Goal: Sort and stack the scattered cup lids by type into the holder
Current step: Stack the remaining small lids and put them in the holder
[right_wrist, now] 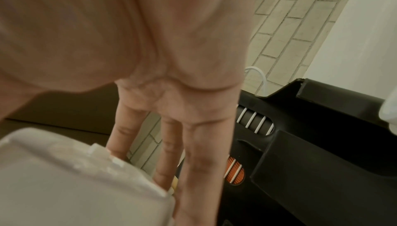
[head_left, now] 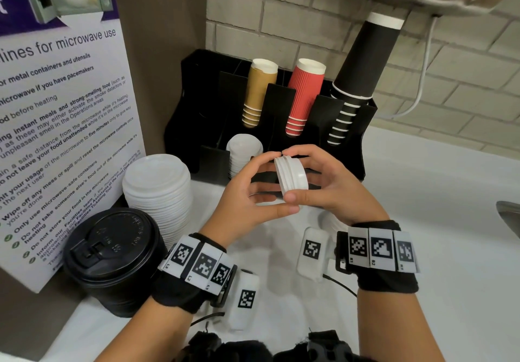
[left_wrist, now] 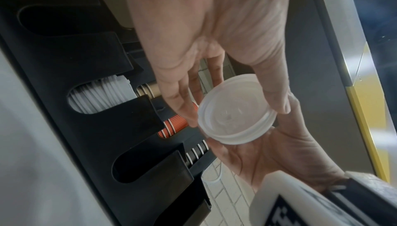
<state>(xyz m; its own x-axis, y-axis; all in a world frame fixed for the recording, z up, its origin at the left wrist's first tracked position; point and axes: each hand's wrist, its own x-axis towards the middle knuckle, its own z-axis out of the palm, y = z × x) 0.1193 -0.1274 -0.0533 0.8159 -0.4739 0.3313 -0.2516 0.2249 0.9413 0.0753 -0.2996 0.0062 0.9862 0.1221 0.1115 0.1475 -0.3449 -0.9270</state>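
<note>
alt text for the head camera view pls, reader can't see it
Both hands, left hand and right hand, hold a small stack of white lids on edge in front of a black holder with tan, red and black cup stacks. A tall pile of white lids and a pile of black lids stand on the counter to the left.

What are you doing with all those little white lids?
Both hands are holding a few small white lids pressed together on edge: the left hand and the right hand pinch them just in front of the black holder. One front slot already has a row of white lids. A tall stack of bigger white lids and a stack of black lids wait on the counter.
</note>
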